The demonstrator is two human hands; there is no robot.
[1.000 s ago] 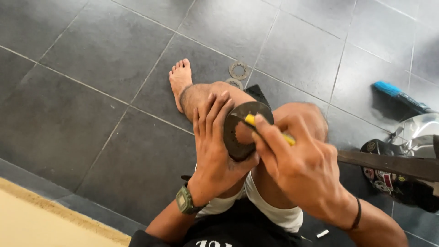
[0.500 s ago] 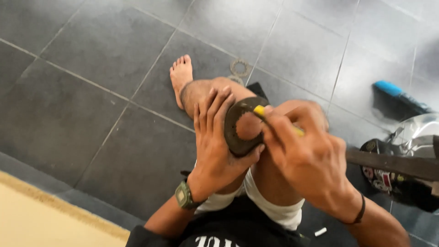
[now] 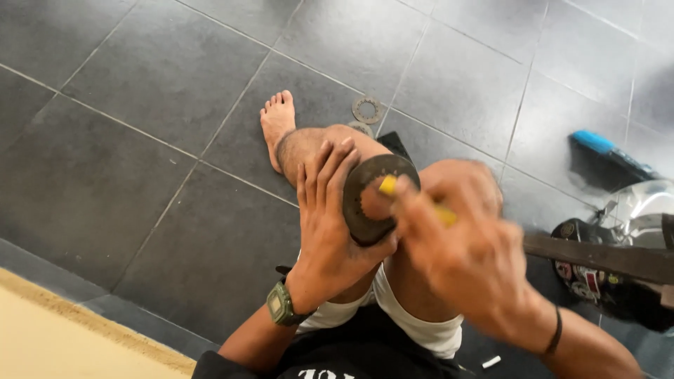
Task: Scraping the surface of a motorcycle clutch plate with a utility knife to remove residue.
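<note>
While the left hand [image 3: 330,224] grips a dark disc [image 3: 375,200], the blurred right hand [image 3: 467,256] clutches a yellow tool [image 3: 388,185].

Pretty even daylight, soft shadows on the grey floor [image 3: 140,140]. The right hand [image 3: 470,267] is smeared by motion blur, the left hand [image 3: 330,224] stays sharp. Glare on the chrome part [image 3: 642,210] at right.

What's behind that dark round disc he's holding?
Behind the disc lie the left hand fingers and a bent knee. The disc's back face is hidden.
</note>
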